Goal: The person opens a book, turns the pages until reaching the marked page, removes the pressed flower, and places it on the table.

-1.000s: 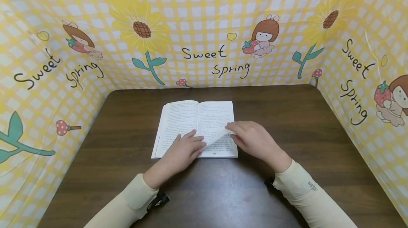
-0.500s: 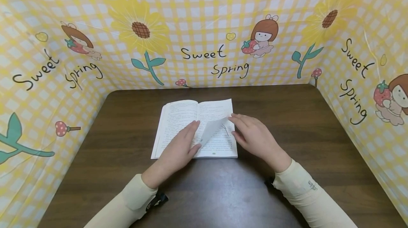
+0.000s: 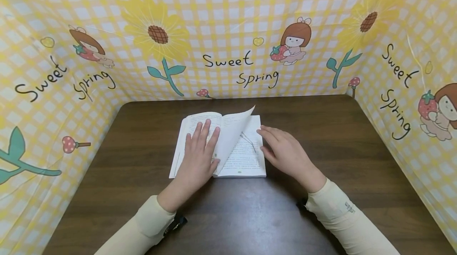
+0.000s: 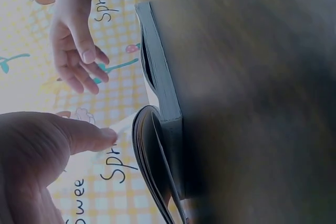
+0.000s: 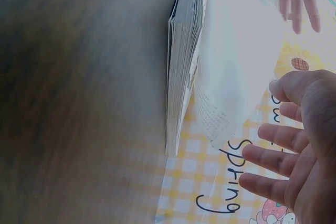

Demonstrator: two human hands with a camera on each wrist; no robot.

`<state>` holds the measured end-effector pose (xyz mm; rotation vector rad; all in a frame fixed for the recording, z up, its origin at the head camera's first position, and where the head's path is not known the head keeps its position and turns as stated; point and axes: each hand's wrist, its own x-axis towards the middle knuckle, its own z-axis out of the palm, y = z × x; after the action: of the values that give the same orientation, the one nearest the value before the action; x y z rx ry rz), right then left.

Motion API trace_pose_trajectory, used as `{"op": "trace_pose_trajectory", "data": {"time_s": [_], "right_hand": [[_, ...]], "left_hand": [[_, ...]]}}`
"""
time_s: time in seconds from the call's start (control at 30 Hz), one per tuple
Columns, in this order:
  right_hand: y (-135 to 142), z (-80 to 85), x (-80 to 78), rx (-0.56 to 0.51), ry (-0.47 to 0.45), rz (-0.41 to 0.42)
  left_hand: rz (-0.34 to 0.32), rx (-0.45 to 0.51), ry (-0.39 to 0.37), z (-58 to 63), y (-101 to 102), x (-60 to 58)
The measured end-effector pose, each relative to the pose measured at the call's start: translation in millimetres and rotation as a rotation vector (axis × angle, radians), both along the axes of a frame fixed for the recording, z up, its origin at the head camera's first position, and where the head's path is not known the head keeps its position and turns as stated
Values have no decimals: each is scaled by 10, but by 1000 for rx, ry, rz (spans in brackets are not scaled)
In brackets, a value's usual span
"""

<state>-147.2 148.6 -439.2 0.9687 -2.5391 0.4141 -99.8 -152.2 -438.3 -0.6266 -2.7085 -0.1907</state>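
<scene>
A thick paperback book (image 3: 246,163) lies spread on the brown table. One page (image 3: 230,138) stands raised from its right half and curves leftward, its far corner sticking up; the right wrist view shows this page (image 5: 231,61) as a bright sheet. Over the left half is my left hand (image 3: 200,154), fingers spread and straight, with its thumb by the raised page's lower edge. Whether its palm touches the paper cannot be told. Beside the book's right edge my right hand (image 3: 287,154) holds nothing, its fingers loosely extended. A line drawing (image 3: 248,141) shows on the uncovered page.
Around the far side and both flanks of the table (image 3: 143,136) hangs a yellow checked cloth (image 3: 228,21) printed with sunflowers and lettering. Dark wrist straps (image 3: 175,225) show at the cuffs.
The right page, first lifted near my right fingers, has come away from them and swung leftward. My left hand has shifted left and spread its fingers. The right hand has moved slightly away, then stayed.
</scene>
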Motion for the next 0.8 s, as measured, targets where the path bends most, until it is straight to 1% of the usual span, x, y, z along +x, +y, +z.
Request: {"op": "trace_pose_trajectory", "data": {"time_s": [0.13,0.23,0.37,0.57,0.67,0.8], "right_hand": [[-2,-6,-4,2,-5,-8],[0,-11,-7,5,-8,-12],[4,-8,-5,2,-6,-12],[4,-14,-4,-7,-14,-10],[5,-20,-3,-4,-21,-15],[4,-21,-2,1,-31,-28]], "left_hand": [[-12,-41,44,10,-24,0],[-22,-70,43,24,-39,3],[-43,-122,20,41,-59,4],[-78,-174,-8,45,-100,-9],[-89,-176,-44,52,-126,-18],[-107,-137,-112,52,-170,-35]]}}
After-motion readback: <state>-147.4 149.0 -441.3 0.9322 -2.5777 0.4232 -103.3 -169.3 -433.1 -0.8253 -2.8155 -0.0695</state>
